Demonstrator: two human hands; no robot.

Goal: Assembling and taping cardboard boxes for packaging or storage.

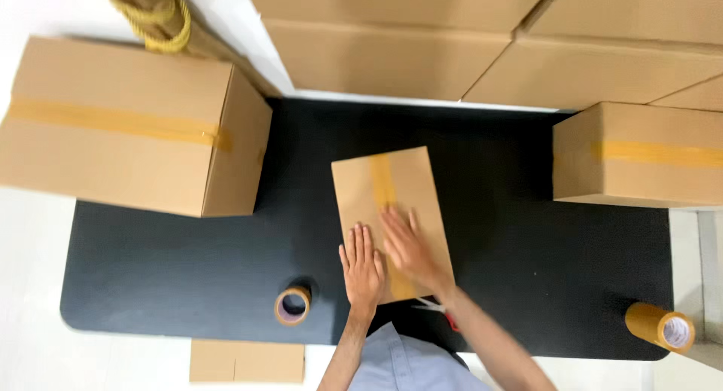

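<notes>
A small cardboard box (380, 181) lies on the black table (188, 248) in front of me, with a strip of brown tape (382, 178) running down its top. Both hands press flat on its near half. My left hand (363, 267) rests palm down at the near left corner, fingers together and pointing away. Next to it, my right hand (407, 248) lies flat over the tape line, fingers spread. Neither hand grips anything.
A taped carton (128, 123) stands at the left, another (640, 154) at the right, and more cartons (452, 37) are stacked behind. One tape roll (292, 306) sits near the front edge, a second (663, 327) at the right corner. Scissors (437, 308) lie under my right forearm. Flat cardboard (247, 361) lies below the table.
</notes>
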